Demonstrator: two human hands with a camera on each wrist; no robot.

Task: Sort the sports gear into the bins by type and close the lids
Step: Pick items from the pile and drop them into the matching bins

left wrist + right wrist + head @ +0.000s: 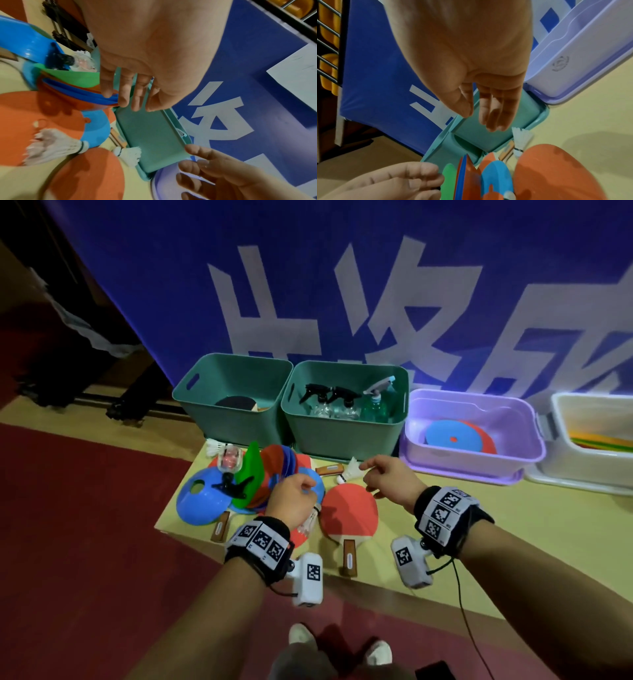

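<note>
Loose gear lies on the floor in front of the bins. It includes a blue cone [202, 498], a stack of red, blue and green flat discs [274, 470], a red paddle [349, 513] and a white shuttlecock [350, 469]. My left hand [294, 494] hovers over the disc stack [77, 93], with its relaxed fingers [123, 94] holding nothing. Over the paddle, beside the shuttlecock [521, 140], is my right hand [383, 474]. It is empty too, and its fingers [494, 116] hang loose.
Four open bins stand in a row against a blue banner. A green bin [226, 426] holds a paddle, a second green bin [342, 436] spray bottles, a purple bin [462, 465] blue and red discs, and a white bin [565, 470] coloured flat pieces. A spray bottle [230, 460] and more shuttlecocks lie in the pile.
</note>
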